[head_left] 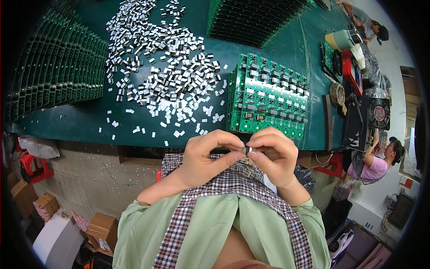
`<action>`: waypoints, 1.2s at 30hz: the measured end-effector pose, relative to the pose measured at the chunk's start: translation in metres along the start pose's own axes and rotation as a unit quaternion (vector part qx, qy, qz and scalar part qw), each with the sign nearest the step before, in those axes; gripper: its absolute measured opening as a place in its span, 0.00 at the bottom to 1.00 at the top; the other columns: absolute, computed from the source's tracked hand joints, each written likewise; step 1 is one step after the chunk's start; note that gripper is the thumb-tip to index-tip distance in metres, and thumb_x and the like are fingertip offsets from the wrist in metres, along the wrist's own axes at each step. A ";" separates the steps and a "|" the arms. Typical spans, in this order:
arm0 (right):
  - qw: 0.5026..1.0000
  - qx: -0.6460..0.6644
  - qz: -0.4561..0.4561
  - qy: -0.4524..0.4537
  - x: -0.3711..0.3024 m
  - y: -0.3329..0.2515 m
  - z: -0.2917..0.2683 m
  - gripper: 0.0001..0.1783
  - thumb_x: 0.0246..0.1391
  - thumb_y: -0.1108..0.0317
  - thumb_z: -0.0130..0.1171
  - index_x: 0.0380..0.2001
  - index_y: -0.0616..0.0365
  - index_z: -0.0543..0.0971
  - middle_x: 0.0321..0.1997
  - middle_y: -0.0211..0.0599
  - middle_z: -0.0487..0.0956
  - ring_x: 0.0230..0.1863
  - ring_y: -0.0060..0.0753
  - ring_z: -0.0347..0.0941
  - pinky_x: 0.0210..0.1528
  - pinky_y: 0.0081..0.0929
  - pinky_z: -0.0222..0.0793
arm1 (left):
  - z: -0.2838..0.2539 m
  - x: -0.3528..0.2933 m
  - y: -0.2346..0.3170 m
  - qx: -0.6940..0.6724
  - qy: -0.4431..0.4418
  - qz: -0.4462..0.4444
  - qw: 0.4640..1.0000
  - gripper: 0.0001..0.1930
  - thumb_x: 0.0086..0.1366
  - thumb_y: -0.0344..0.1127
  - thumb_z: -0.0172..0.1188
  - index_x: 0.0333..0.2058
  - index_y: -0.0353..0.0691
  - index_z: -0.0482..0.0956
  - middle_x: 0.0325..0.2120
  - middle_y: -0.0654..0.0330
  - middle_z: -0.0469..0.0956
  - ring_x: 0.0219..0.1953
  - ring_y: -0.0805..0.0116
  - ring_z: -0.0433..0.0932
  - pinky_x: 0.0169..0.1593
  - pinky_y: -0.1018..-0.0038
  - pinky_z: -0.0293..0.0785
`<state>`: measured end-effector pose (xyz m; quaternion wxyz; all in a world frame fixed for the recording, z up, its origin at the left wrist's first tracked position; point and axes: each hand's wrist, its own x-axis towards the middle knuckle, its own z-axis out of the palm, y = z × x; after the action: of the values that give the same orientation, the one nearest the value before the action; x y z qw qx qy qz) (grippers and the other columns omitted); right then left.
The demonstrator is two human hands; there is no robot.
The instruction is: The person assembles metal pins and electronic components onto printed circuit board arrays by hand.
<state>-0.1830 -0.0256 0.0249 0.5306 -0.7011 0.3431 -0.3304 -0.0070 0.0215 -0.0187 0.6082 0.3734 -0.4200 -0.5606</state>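
Observation:
In front of my apron, my left hand (210, 157) and my right hand (276, 155) meet with thumbs and forefingers pinched. Between the fingertips is a small white and dark digit display module (249, 150), largely covered by them. Just beyond the hands lies a stack of green circuit boards (273, 96) near the table's front edge. Its top panel carries rows of components, and two dark digit displays (254, 116) sit toward its near left part. Left of the boards spreads a big loose heap of similar white and black modules (174, 85).
Tall stacks of green boards stand at the left (58, 67) and far middle (255, 20) of the green table (215, 40). At the right are a cup (342, 39), a tape roll (337, 94) and a fan (379, 114). Two other people work beyond.

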 end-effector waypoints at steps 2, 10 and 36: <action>0.997 0.071 0.032 -0.001 0.000 0.001 0.000 0.12 0.47 0.81 0.62 0.37 0.69 0.77 0.38 0.42 0.75 0.36 0.27 0.77 0.38 0.19 0.77 | -0.006 0.005 0.000 0.119 -0.060 0.106 0.985 0.08 0.52 0.24 0.65 0.33 0.35 0.79 0.28 0.57 0.80 0.31 0.64 0.81 0.33 0.74 0.76; 0.963 0.240 0.119 -0.013 -0.004 0.000 0.006 0.11 0.49 0.81 0.60 0.38 0.71 0.76 0.40 0.44 0.74 0.38 0.29 0.77 0.39 0.23 0.78 | -0.005 0.011 -0.005 0.227 -0.039 0.269 0.935 0.11 0.48 0.22 0.66 0.30 0.35 0.75 0.25 0.56 0.78 0.26 0.60 0.77 0.30 0.70 0.73; 0.972 -0.173 -0.158 -0.030 0.003 -0.006 -0.003 0.15 0.32 0.77 0.71 0.29 0.61 0.80 0.29 0.39 0.79 0.29 0.33 0.77 0.29 0.24 0.73 | -0.005 0.008 -0.009 0.132 -0.105 0.181 0.969 0.09 0.48 0.19 0.63 0.29 0.34 0.76 0.28 0.54 0.77 0.30 0.60 0.77 0.32 0.71 0.73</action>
<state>-0.1831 -0.0281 0.0314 0.3526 -0.8369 0.2639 -0.3248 -0.0054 0.0127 -0.0284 0.5972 0.3069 -0.6124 -0.4172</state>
